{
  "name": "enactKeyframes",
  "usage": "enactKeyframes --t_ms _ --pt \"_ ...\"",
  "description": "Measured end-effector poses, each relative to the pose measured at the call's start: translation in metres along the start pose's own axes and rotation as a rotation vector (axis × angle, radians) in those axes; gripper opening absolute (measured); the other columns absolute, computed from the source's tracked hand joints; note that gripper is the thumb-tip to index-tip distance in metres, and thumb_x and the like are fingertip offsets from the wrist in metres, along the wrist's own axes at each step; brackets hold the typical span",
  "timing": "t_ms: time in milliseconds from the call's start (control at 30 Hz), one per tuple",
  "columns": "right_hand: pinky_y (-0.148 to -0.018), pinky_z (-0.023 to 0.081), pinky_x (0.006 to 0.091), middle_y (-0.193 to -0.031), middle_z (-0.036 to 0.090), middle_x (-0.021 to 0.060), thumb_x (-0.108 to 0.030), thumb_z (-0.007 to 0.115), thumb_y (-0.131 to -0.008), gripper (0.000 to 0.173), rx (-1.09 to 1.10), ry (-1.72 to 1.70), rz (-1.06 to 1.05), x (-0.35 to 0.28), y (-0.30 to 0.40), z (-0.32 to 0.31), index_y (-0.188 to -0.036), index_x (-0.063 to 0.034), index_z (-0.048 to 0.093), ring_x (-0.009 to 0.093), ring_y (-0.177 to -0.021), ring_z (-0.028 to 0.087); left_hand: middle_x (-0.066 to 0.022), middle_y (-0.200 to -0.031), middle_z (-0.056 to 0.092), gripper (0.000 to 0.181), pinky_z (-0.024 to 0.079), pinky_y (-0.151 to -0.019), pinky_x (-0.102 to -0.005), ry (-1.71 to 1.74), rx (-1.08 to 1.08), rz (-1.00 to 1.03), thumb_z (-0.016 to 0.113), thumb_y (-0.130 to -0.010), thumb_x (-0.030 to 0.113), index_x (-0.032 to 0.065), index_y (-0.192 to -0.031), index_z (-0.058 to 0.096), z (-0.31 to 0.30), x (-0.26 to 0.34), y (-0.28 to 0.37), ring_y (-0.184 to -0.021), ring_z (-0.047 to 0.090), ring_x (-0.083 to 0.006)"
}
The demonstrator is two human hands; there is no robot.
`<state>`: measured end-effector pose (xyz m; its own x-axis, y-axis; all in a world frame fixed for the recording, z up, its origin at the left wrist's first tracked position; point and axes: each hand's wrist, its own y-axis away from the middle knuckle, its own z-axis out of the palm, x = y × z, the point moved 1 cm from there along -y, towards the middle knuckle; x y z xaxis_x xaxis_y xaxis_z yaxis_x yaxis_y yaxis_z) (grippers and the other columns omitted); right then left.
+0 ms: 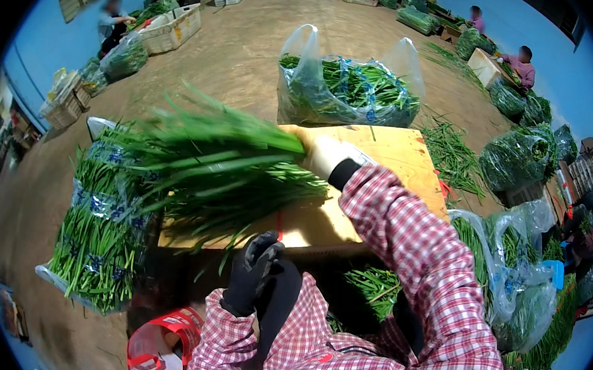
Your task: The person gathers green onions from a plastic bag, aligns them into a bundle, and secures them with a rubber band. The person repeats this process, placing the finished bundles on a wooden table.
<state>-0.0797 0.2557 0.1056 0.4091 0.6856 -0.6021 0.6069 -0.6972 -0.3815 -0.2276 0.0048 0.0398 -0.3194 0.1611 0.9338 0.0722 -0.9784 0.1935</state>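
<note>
My right hand [323, 155], in a pale glove with a black cuff, grips one end of a bunch of long green leaves [237, 132] that look like garlic chives. The bunch is blurred and fans out leftward above the wooden board [400, 152]. More loose greens [242, 196] lie under it on the board. My left hand [255, 260], in a black glove, is at the board's near edge with fingers curled; whether it holds anything is unclear. Close by, a thin red strip [279, 227] shows against the board.
Beyond the board stands a plastic bag of greens [357, 92]. Taped bundles [102, 231] fill a bag at left. A red-and-white bucket [166, 340] is by my left side. Filled bags [511, 267] stand at right. Several people sit along both walls beside crates [170, 28].
</note>
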Motion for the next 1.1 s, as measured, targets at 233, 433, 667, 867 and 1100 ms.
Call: enactKeyframes --t_ms 233,433,667,867,1100 --pt "-0.075 0.051 0.0454 -0.092 0.067 0.0180 -0.015 0.061 -0.082 0.026 -0.265 0.480 0.171 0.051 0.020 0.038 -0.107 -0.0080 0.060 0.035 -0.091 0.065 -0.0161 -0.113 0.065 0.035 0.049 -0.089 -0.0375 -0.905 0.122 0.846 0.066 -0.086 0.006 0.0008 -0.120 0.059 0.021 0.045 -0.090 -0.103 0.063 -0.0306" --pt "-0.076 0.051 0.0448 -0.091 0.068 0.0162 -0.023 0.068 -0.078 0.038 -0.435 0.585 0.223 0.029 0.006 0.022 -0.111 -0.0066 0.059 0.034 -0.090 0.066 -0.0119 -0.122 0.061 0.036 0.034 -0.104 -0.0518 -1.423 0.187 0.970 0.063 -0.087 0.018 0.0094 -0.122 0.059 0.025 0.025 -0.178 -0.116 0.053 -0.0340" --pt "-0.103 0.042 0.0391 -0.131 0.055 0.0246 -0.039 0.074 -0.078 0.072 0.013 -0.029 0.280 0.078 0.045 -0.023 -0.136 -0.0044 0.049 0.035 -0.122 0.053 -0.0084 -0.130 0.057 0.037 0.027 -0.108 -0.0563 -1.502 0.176 0.880 0.059 -0.089 0.023 0.0152 -0.126 0.059 0.018 0.005 -0.202 -0.122 0.049 -0.0317" --pt "-0.109 0.033 0.0333 -0.137 0.051 0.0211 -0.037 0.053 -0.098 0.055 0.415 -0.438 0.513 0.134 0.077 0.062 -0.140 -0.0013 0.045 0.028 -0.129 0.046 -0.0076 -0.129 0.058 0.036 0.028 -0.107 -0.0564 -1.497 0.177 0.887 0.060 -0.089 0.022 0.0158 -0.125 0.059 0.024 0.005 -0.204 -0.122 0.049 -0.0308" --pt "-0.108 0.034 0.0334 -0.135 0.052 0.0227 -0.031 0.064 -0.092 0.059 0.479 -0.554 0.562 0.089 0.054 0.060 -0.139 -0.0012 0.044 0.031 -0.129 0.047 -0.0087 -0.126 0.060 0.035 0.029 -0.106 -0.0569 -1.484 0.179 0.898 0.060 -0.088 0.020 0.0156 -0.123 0.060 0.010 -0.004 -0.207 -0.120 0.052 -0.0288"
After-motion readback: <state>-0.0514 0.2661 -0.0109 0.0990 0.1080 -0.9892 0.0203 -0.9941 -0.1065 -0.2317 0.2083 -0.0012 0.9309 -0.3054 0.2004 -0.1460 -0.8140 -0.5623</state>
